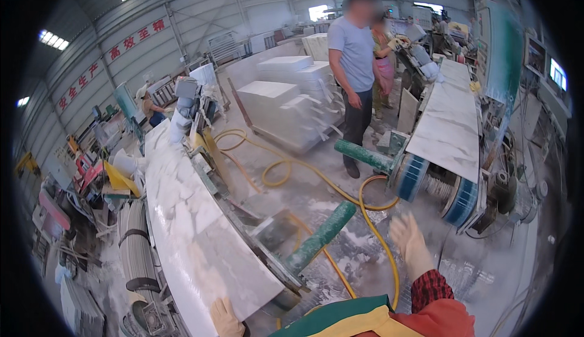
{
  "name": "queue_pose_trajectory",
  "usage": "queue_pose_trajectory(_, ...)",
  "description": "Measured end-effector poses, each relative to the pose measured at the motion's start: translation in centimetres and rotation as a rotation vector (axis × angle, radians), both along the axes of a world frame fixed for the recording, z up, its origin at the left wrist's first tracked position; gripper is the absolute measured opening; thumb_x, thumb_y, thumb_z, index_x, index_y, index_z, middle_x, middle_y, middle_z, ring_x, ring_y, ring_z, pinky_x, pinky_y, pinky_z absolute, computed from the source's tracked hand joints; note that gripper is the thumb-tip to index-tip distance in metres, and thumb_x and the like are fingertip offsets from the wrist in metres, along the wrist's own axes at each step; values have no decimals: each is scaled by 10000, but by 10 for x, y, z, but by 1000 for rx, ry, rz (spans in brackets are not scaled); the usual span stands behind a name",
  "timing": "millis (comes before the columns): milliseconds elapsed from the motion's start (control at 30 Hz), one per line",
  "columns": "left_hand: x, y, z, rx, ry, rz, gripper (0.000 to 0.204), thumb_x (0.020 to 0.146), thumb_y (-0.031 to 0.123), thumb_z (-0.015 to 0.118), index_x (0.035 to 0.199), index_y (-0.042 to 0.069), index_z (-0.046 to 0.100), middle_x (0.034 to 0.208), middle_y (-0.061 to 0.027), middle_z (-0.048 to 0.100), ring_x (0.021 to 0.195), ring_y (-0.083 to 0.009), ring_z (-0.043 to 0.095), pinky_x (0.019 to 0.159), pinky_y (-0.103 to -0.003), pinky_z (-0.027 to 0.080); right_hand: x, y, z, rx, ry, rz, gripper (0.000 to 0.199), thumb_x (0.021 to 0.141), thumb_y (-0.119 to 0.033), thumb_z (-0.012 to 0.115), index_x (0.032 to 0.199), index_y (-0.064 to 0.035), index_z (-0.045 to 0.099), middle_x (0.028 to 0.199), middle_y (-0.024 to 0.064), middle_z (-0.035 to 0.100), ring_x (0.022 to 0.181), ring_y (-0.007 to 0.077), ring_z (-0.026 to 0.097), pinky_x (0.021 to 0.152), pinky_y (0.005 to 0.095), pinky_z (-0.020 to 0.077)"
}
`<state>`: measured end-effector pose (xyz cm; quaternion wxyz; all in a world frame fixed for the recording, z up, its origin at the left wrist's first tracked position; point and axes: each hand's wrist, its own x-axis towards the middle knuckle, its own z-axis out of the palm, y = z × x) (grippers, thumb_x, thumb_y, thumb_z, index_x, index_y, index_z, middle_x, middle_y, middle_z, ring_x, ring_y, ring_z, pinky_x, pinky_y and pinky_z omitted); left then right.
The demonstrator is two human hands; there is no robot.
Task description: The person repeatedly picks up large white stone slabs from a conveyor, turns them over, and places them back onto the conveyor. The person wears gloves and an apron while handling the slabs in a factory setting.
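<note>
1. right hand (pixel 411 243) gloved, raised mid-air, fingers spread, holding nothing, blurred.
2. left hand (pixel 226 317) gloved, resting flat on the marble slab (pixel 188 215) edge on the worktop, partly cut off below.

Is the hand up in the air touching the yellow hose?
Apart. The head view shows the right hand raised and blurred, open with nothing in it, and dusty floor shows between it and the yellow hose.

The left hand (pixel 226 317) is cut off by the lower edge beside the marble slab (pixel 194 227), the raised right hand (pixel 410 243) is smeared by motion so its fingers cannot be told apart, and the hose (pixel 371 215) runs under the apron (pixel 359 319).
</note>
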<state>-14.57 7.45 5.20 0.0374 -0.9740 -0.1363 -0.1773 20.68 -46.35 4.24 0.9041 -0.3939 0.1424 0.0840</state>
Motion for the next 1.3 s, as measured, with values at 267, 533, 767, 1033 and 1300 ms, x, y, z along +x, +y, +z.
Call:
queue_pose_trajectory(267,-17,-7,13,-137,227,46,895,725,71,653,1561,-23,347,1479,-398,418,1347,-575,414,1184,-577,333,87,68,243,647,-575,-34,542,1145,-384,330,1577,-60,374,1649,205,379,1527,351,362,1275,483,321)
queue_pose_trajectory(533,-3,-10,11,-125,105,-16,878,718,57,617,1553,-35,361,1451,-411,434,1300,-584,443,1154,-590,348,162,85,286,986,-932,18,932,740,306,420,1605,-31,332,1672,248,298,1564,392,287,1299,546,298)
queue_pose_trajectory(767,-16,-18,22,-100,46,-49,849,706,63,625,1514,-50,389,1351,-387,482,1205,-561,478,1085,-571,394,143,121,370,792,-1020,123,1144,662,291,448,1667,-207,222,1720,238,155,1609,384,147,1291,661,207)
queue_pose_trajectory(1033,-15,-13,10,-101,119,-7,859,699,100,645,1510,-39,398,1338,-375,491,1195,-558,487,1073,-573,409,144,117,400,732,-1133,184,1198,692,275,449,1688,-299,115,1721,251,111,1607,416,118,1257,694,262)
queue_pose_trajectory(1300,-24,-5,-14,-70,120,39,941,701,114,677,1580,30,351,1467,-385,440,1334,-565,443,1163,-579,364,143,120,399,669,-1175,176,1167,707,248,457,1692,-262,95,1711,273,122,1605,425,122,1257,695,253)
